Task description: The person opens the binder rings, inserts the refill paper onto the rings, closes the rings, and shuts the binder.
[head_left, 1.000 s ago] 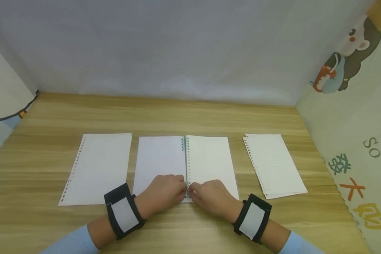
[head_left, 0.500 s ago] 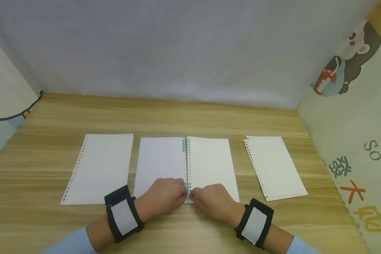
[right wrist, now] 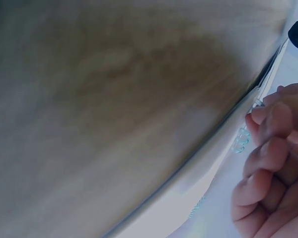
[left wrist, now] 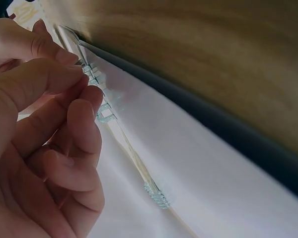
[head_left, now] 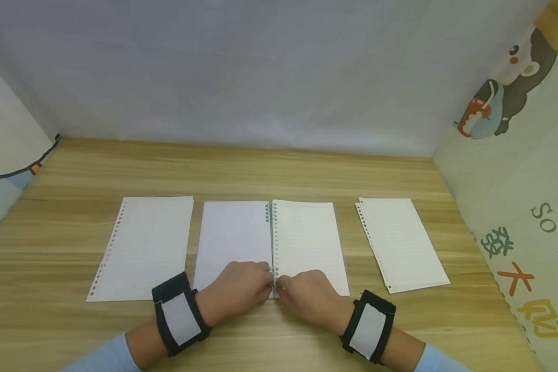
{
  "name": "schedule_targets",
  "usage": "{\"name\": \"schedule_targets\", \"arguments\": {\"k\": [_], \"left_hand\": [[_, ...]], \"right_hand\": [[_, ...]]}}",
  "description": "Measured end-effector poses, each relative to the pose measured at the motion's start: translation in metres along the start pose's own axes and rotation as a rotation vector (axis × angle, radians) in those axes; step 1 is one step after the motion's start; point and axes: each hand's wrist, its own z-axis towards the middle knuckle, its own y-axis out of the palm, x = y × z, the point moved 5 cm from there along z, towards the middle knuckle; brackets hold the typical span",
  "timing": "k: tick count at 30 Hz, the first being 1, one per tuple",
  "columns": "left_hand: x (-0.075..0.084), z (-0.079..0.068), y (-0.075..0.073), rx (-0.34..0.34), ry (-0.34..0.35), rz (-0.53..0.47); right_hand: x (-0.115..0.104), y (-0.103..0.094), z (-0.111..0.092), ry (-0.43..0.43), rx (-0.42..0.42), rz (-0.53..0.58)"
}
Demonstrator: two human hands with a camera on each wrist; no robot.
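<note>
An open loose-leaf notebook lies in the middle of the table, with a plain page on its left and a ruled one on its right. Pale green binder rings run along its spine, in an upper group and a lower one. My left hand pinches the lower rings between thumb and forefinger. From the other side, my right hand pinches the same group, its fingertips almost meeting the left ones. Its other fingers are curled in. The fingertips hide the lowest rings.
Loose punched sheets lie left of the notebook, partly under the left wrist's strap. A second small stack lies to the right. A pale wall stands behind the wooden table, a decorated one at the right.
Both hands have slid slightly toward the near end of the spine, with more of the lower rings showing above the fingers. The notebook and loose sheets stay in place.
</note>
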Motion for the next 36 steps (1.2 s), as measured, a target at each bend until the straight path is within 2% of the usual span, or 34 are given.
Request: {"name": "schedule_targets", "arguments": {"k": [14,21,29,36], "left_hand": [[-0.0006,-0.0044,0.0001,0.030,0.008,0.004],[-0.0016,-0.0065,-0.0006,0.013,-0.008,0.021],[-0.0014,-0.0081,0.0003,0.026,-0.010,0.034],[-0.0008,-0.0092,0.0008,0.013,-0.028,0.012]], "right_hand": [[-0.0015,-0.0008,-0.0006,0.051,-0.010,-0.016],[-0.0011,-0.0016,-0.0004,0.052,-0.020,-0.016],[-0.0004,-0.0021,-0.0013,0.050,-0.023,-0.046],[-0.0010,-0.0030,-0.0027,0.057,-0.012,-0.055]]}}
